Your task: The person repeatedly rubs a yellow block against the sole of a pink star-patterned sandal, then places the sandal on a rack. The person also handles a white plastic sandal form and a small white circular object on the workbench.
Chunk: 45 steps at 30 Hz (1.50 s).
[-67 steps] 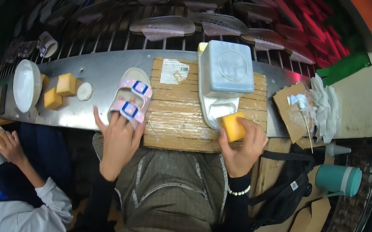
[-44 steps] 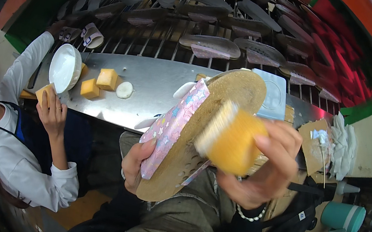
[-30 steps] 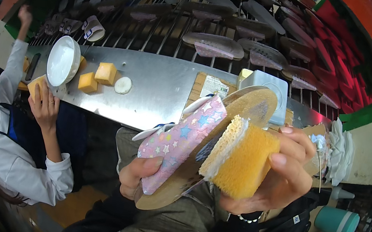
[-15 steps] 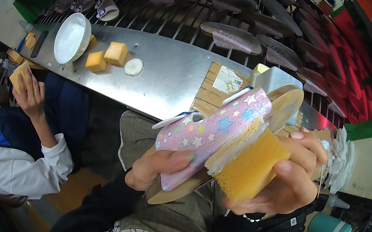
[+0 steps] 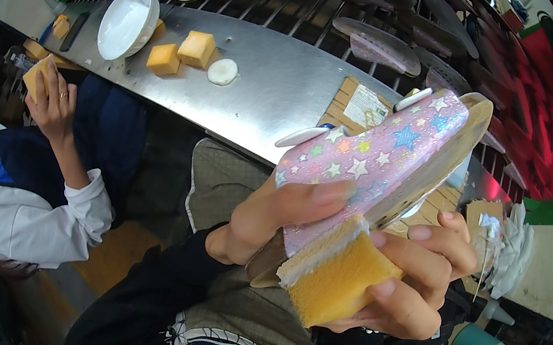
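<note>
Sandal [image 5: 371,155] (sole [image 5: 429,176] partly hidden) — left hand [image 5: 267,216] pinching it, right hand [image 5: 420,288] pinching yellow sponge [image 5: 338,282]

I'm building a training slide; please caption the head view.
The left hand grips a pink star-patterned sandal while the right hand holds a yellow sponge close to it.

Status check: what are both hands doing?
Left hand: gripping pink star-patterned sandal. Right hand: pinching yellow sponge close by. Left thumb partly covers strap.
</note>
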### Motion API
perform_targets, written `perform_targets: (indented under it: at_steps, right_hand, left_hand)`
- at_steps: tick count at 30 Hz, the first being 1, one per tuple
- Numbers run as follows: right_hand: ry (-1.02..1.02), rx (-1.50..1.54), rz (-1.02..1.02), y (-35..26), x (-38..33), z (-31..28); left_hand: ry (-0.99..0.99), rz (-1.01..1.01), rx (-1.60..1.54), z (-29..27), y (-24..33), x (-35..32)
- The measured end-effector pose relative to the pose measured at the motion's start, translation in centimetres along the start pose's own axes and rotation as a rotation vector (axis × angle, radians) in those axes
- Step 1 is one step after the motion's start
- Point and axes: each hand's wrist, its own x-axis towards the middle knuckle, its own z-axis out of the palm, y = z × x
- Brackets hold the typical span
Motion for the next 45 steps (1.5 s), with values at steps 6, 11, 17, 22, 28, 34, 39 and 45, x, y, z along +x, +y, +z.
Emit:
perform_targets:
  at_steps: [6,11,17,22,28,34,39,45]
  right_hand:
    - [0.007,0.057,-0.040,-0.3,-0.7,0.6]
    - [-0.106,0.327,-0.024,-0.1,-0.6,0.5]
    - [0.040,0.368,0.140,1.1,0.5,-0.1]
    - [-0.152,0.052,0.206,0.9,1.5,-1.7]
    - [-0.330,-0.034,0.189,-0.5,1.3,-0.5]
    - [-0.370,0.121,0.246,0.1,1.5,-1.3]
    - [-0.105,0.078,0.302,0.2,0.3,0.2]
    - [-0.115,0.282,0.329,0.1,-2.3,0.6]
  left_hand:
    - [-0.186,0.083,-0.171,-0.9,-0.6,0.6]
    - [-0.111,0.125,-0.155,0.5,-0.5,1.0]
    - [0.014,0.305,-0.038,0.5,0.4,2.0]
    - [0.038,0.457,0.094,-0.3,0.6,2.9]
    - [0.076,0.509,0.191,0.6,0.2,3.0]
    - [0.039,0.629,0.017,0.6,-0.1,3.6]
    - [-0.009,0.725,-0.022,0.4,-0.1,4.0]
    - [0.132,0.856,-0.084,1.1,0.8,4.7]
